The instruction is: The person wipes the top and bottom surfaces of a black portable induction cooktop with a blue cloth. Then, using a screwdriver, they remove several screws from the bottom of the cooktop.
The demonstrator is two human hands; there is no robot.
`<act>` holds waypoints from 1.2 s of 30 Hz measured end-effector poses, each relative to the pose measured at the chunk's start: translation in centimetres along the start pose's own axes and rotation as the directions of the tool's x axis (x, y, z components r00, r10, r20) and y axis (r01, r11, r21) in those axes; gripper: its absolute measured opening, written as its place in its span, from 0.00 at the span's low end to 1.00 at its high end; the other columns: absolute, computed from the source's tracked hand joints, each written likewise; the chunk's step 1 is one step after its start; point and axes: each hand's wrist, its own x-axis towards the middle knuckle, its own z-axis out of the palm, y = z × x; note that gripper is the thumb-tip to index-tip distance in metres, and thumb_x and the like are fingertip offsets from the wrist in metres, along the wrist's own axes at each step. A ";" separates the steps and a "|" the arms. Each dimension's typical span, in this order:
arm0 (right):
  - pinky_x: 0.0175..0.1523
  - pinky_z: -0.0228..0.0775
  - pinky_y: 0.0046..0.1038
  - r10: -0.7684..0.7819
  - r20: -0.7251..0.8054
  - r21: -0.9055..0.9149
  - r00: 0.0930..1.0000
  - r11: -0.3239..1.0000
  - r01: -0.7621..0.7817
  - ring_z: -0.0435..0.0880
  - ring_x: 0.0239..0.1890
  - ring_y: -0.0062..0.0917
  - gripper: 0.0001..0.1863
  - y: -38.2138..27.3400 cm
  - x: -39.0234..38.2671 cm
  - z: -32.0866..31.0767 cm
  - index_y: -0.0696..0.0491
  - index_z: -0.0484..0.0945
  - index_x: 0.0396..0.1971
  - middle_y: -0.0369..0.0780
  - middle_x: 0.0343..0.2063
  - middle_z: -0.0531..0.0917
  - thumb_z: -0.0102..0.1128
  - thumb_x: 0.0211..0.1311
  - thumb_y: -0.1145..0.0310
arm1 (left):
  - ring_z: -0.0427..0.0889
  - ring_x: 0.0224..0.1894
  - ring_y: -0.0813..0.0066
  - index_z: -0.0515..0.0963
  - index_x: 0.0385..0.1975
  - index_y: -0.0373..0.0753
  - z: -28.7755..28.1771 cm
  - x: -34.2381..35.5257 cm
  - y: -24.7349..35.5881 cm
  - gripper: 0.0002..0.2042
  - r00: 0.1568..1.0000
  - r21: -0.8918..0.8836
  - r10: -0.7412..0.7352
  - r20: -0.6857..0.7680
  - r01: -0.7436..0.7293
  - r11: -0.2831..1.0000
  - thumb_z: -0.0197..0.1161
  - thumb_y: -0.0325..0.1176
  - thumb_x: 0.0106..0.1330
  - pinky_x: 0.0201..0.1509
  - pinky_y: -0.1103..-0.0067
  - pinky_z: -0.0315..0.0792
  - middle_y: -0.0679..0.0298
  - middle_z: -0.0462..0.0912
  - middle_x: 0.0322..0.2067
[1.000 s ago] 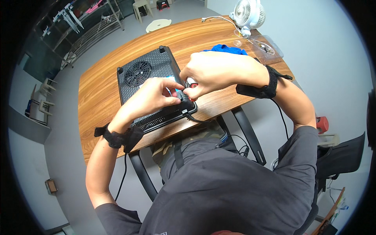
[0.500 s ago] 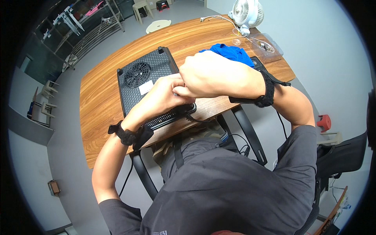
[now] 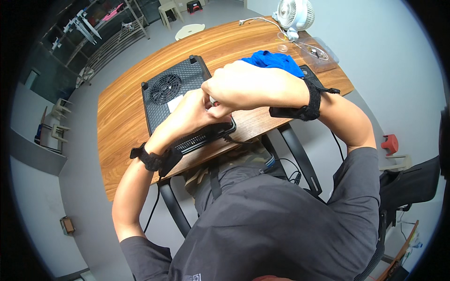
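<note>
A black flat appliance, like an induction cooker (image 3: 154, 110), lies upside down on the wooden table, its round fan grille, feet and white label facing up. Over its right part, my left hand (image 3: 191, 108) and my right hand (image 3: 239, 86) meet, fingers curled and closed. Between them shows a small bit of something reddish and dark (image 3: 215, 104); most of it is hidden by my fingers. Black straps with dark boxes wrap both wrists. From the appliance's near edge a black cord (image 3: 239, 141) runs off to the right.
A blue cloth (image 3: 274, 62) lies beyond my right hand, beside a black object (image 3: 311, 74). At the far right corner stand a white fan (image 3: 294, 16) with its cable and a clear plastic tray (image 3: 323, 55). Stools and a metal rack (image 3: 112, 42) stand beyond the table.
My right hand has shifted slightly left and turned at the wrist, staying against my left hand. A reddish bit now shows between them. The appliance stays in place.
</note>
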 end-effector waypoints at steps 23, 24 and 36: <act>0.41 0.82 0.41 -0.159 -0.070 0.012 0.985 0.987 0.160 0.89 0.35 0.46 0.27 1.7 -0.7 0.1 0.60 0.79 0.46 0.50 0.30 0.88 0.68 0.58 0.52 | 0.86 0.35 0.78 0.82 0.38 0.27 1.3 0.0 -1.2 0.17 0.995 -0.027 0.017 -0.100 -0.020 0.999 0.76 0.36 0.60 0.41 0.75 0.79 0.57 0.88 0.30; 0.44 0.83 0.41 -0.163 -0.061 0.026 0.985 0.986 0.165 0.90 0.37 0.47 0.30 1.8 -0.7 0.0 0.61 0.79 0.49 0.51 0.33 0.89 0.69 0.55 0.52 | 0.86 0.35 0.78 0.82 0.37 0.27 1.2 0.2 -1.2 0.17 0.996 -0.013 0.008 -0.088 -0.009 1.000 0.77 0.36 0.60 0.41 0.76 0.79 0.57 0.88 0.29; 0.45 0.81 0.41 -0.209 -0.111 -0.037 0.972 0.978 0.207 0.88 0.41 0.43 0.17 1.9 -1.4 -0.5 0.54 0.80 0.43 0.45 0.36 0.86 0.65 0.63 0.57 | 0.88 0.42 0.76 0.85 0.40 0.33 1.7 0.1 1.6 0.15 0.986 -0.001 -0.008 -0.167 0.008 1.000 0.80 0.34 0.59 0.49 0.75 0.80 0.62 0.90 0.38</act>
